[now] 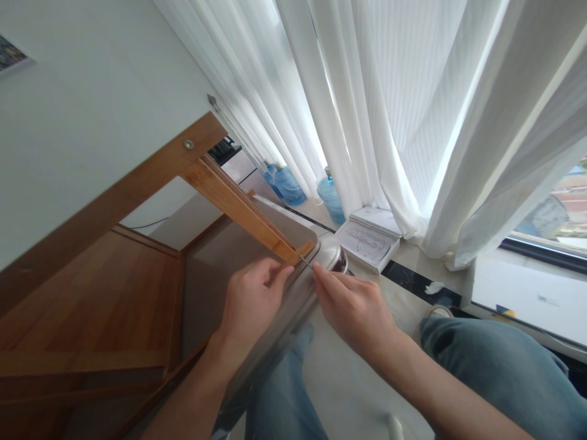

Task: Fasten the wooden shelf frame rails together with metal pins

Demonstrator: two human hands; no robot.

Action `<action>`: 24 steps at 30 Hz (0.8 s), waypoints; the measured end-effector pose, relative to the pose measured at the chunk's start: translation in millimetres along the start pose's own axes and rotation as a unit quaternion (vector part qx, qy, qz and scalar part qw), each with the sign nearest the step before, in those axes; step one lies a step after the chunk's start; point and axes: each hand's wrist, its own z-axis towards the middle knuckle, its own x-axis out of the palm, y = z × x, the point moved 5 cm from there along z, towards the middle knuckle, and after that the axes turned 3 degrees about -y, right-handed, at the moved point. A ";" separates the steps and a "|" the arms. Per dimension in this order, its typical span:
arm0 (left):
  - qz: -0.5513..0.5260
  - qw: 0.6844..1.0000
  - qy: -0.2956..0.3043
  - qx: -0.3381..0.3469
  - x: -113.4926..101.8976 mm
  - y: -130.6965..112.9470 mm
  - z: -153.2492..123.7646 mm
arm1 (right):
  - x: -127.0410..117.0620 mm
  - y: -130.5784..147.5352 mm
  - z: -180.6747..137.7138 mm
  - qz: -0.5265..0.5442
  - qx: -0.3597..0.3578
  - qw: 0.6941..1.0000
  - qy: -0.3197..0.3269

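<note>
A brown wooden frame (238, 208) runs down from the upper left, with a round metal bolt head (188, 145) near its upper corner. At the lower end of its slanting bar, my left hand (257, 293) is closed, with thumb and fingers pinching the wood. My right hand (353, 302) grips a thin metal rod, like a hex key (306, 262), between thumb and fingers. The rod's far tip meets the wood just beside my left thumb. My right fingers hide its near end.
Below the frame's end stands a light-coloured surface with a white rounded container (329, 250). An open white box (367, 241) with a printed sheet lies on the floor. Blue water bottles (331, 198) stand by the white curtains (389, 110). My knee (490, 360) is at right.
</note>
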 end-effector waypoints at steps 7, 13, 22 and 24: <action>0.008 1.000 0.001 0.003 3.1 -0.1 -2.4 | -1.9 2.2 1.6 0.019 0.056 0.998 -0.011; 0.012 1.000 -0.007 0.013 4.3 -1.0 -3.7 | -5.3 7.8 1.6 -0.006 0.005 1.000 -0.008; 0.020 1.000 -0.007 0.016 2.7 -2.7 -4.0 | -6.1 2.4 7.8 0.045 0.064 0.997 -0.016; 0.020 1.000 -0.007 0.019 1.9 -3.7 -4.6 | -4.2 -1.0 8.6 0.107 0.114 0.988 -0.008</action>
